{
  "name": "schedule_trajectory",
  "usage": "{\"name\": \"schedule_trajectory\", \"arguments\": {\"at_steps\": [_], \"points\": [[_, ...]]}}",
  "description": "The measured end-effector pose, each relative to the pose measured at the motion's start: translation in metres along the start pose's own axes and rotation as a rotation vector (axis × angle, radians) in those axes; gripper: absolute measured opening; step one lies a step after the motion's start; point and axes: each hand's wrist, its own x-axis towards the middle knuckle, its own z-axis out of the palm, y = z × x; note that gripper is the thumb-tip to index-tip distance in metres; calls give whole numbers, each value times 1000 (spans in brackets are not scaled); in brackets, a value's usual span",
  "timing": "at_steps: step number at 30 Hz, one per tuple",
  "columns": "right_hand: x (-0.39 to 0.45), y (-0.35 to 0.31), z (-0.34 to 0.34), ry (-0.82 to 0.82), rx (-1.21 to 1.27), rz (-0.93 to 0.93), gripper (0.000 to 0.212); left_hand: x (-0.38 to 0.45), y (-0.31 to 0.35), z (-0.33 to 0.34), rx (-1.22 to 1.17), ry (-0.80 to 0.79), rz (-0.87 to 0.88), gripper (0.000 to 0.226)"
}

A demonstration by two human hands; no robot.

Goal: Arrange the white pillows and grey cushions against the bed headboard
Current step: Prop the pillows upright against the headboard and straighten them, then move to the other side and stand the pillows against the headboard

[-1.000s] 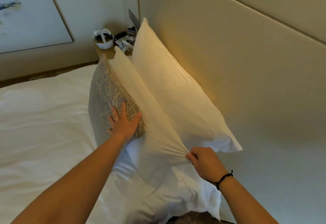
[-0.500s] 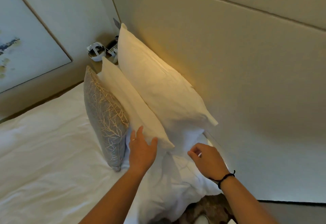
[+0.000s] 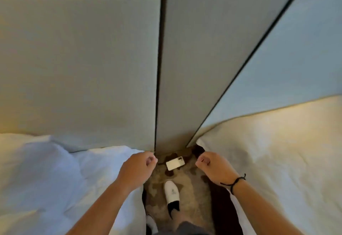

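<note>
Pillows and cushions: none in frame, progress unverifiable. My left hand (image 3: pixel 137 170) and right hand (image 3: pixel 214 166) hang loosely curled, empty, between two beds (image 3: pixel 46 175).

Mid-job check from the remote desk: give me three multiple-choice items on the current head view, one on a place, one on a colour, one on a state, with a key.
1. Where does the white phone lie?
A. On the patterned carpet between the two beds
B. On the left bed
C. In the right hand

2. What colour is the band on the right wrist?
A. Red
B. Black
C. White

3. How are the left hand and right hand?
A. Both flat on a pillow
B. One grips a cushion
C. Both loosely curled, holding nothing

Key: 1 A, the phone rests on the floor in the gap between the left bed and right bed. 2 B, the wristband is a dark black cord. 3 C, both hands hover over the gap with fingers curled and nothing in them; no pillows or cushions are in view.
</note>
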Motion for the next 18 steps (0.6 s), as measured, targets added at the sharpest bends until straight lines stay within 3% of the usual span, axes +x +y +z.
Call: {"name": "schedule_trajectory", "arguments": {"at_steps": [4,8,14,18], "points": [[-118,105,-2,216,185,363,22,7,63,60,56,-193,172,27],[-219,169,10,449,360,611,13,-15,136,116,32,-311,344,34],[-320,244,41,713,545,815,15,-62,226,191,170,-421,595,38],[-368,296,58,856,653,856,16,-102,277,242,197,-489,660,40]]}}
